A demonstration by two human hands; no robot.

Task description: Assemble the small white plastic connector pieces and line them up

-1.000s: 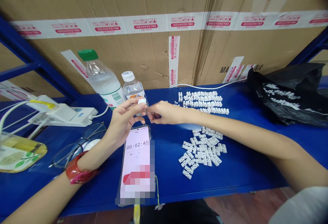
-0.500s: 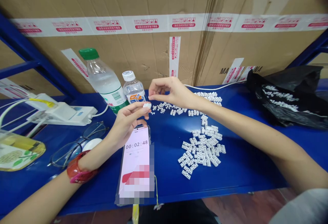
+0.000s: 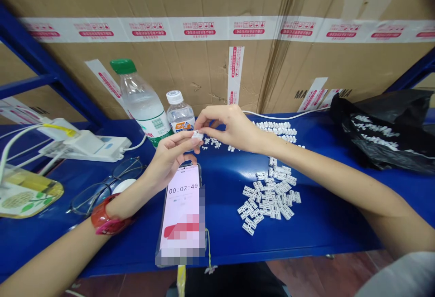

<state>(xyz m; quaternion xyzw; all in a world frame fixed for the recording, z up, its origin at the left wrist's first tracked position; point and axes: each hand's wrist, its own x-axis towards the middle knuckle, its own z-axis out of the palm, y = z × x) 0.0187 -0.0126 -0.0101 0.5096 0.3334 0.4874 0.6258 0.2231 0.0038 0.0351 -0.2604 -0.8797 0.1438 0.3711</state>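
My left hand (image 3: 170,159) pinches a white plastic block (image 3: 197,137) between thumb and fingertips, above the top of a phone (image 3: 181,211) with a running timer. Right at that block, the thumb and index finger of my right hand (image 3: 227,127) close on a small white plastic piece (image 3: 195,132), its shape mostly hidden by the fingers. Small loose white pieces (image 3: 212,142) lie just beyond my hands. Farther right are rows of white pieces (image 3: 278,128), partly behind my right wrist. A pile of flat, slotted white plastic parts (image 3: 272,195) lies nearer me.
A green-capped bottle (image 3: 144,102) and a smaller white-capped bottle (image 3: 180,109) stand behind my left hand. Glasses (image 3: 93,193) and a power strip (image 3: 98,147) lie left. A black plastic bag (image 3: 384,129) holding white pieces sits right. Cardboard boxes (image 3: 163,70) back the blue table (image 3: 231,224).
My right hand has come down to the block in my left hand, its fingertips now touching there. The timer has gone from 02:48 to 02:49. The view has shifted slightly.
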